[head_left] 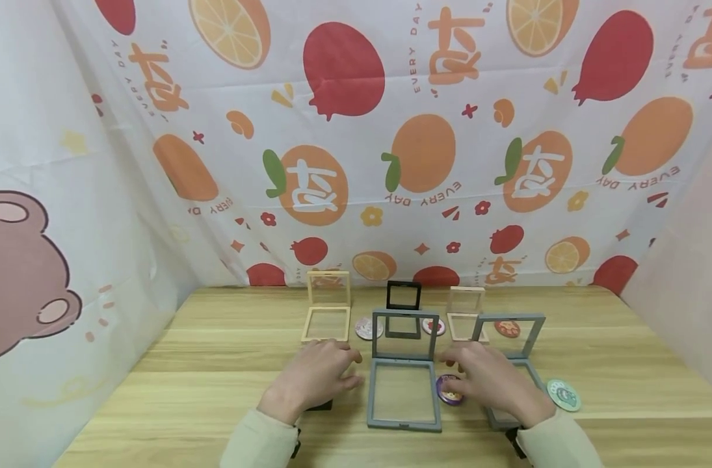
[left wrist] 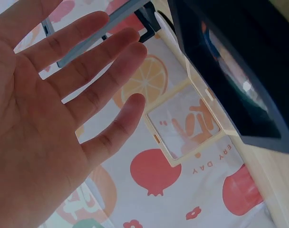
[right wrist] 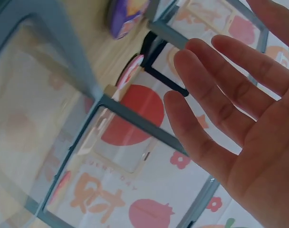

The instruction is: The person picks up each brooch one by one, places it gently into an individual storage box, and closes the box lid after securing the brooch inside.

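"Grey frame (head_left: 403, 359): where is it?"

"At the lower centre of the head view, on my bench (head_left: 215, 370), one half raised, between my left grip (head_left: 317, 374) and my right grip (head_left: 487, 380). A second grey frame (head_left: 534, 334), also with a half raised, is at the lower right, partly hidden by my right grip."

"And the bench and the room?"

"Pale, streaky wood fills the lower part of the frame. Behind hangs a white cloth (head_left: 364, 140) printed with oranges and red fruit; at the left edge, a printed brown bear (head_left: 22, 273) shows."

"What do you have hold of?"

"Nothing, with either grip; the fingers are parted and loosely extended. A purple badge (head_left: 450, 389) lies partly behind my right thumb; whether I touch it, I cannot tell."

"What do the wrist views add?"

"My palms, where the head view gives the backs. The left wrist view also has a dark frame (left wrist: 275, 61), large at upper right, with a glossy coloured patch; the head view shows just a black edge below my left grip."
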Motion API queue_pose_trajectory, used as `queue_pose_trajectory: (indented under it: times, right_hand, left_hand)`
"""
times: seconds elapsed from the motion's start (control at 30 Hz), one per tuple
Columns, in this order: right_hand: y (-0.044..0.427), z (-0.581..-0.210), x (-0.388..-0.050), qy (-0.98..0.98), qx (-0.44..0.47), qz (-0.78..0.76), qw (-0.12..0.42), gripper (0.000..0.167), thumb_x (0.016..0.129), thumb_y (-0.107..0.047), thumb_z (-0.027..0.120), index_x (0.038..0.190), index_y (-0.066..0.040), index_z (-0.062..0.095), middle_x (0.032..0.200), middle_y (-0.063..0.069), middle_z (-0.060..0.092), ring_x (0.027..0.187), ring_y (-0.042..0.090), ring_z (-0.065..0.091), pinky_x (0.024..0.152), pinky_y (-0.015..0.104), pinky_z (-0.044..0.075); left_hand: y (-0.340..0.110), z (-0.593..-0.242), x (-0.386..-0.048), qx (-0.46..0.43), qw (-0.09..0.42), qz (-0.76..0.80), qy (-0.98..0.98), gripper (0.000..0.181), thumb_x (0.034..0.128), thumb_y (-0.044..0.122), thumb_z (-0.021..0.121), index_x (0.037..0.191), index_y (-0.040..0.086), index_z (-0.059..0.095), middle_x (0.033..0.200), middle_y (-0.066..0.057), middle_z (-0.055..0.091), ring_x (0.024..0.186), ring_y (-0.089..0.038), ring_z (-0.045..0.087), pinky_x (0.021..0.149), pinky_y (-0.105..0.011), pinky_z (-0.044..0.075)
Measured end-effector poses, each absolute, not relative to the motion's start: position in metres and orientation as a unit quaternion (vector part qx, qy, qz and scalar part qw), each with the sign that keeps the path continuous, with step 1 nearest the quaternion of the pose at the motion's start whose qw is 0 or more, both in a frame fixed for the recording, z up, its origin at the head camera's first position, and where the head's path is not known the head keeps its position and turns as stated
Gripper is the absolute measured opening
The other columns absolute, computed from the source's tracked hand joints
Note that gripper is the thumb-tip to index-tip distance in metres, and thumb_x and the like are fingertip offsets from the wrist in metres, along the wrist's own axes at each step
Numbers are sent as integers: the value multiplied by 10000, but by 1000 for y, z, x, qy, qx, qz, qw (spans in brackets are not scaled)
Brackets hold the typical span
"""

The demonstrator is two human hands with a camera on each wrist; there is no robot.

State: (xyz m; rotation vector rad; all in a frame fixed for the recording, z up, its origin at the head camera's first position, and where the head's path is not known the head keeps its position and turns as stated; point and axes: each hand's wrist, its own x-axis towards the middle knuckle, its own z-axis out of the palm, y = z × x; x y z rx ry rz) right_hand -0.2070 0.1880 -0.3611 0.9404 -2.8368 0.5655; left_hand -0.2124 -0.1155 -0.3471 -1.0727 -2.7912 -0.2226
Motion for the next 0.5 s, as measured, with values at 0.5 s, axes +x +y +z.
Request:
queue_pose_trajectory:
  times: [0.5]
  right_hand:
    - [192, -364, -209, -934, 301, 189, 31, 296, 835, -158, 835, 1086, -30, 742, 1031, 69, 724, 838, 186, 670, 690, 321, 555]
  left_hand:
    - [-109, -355, -212, -366, 75, -64, -925, 227, 862, 243, 810, 1014, 81, 763, 966, -27, 726, 925, -213, 688, 799, -509, 546]
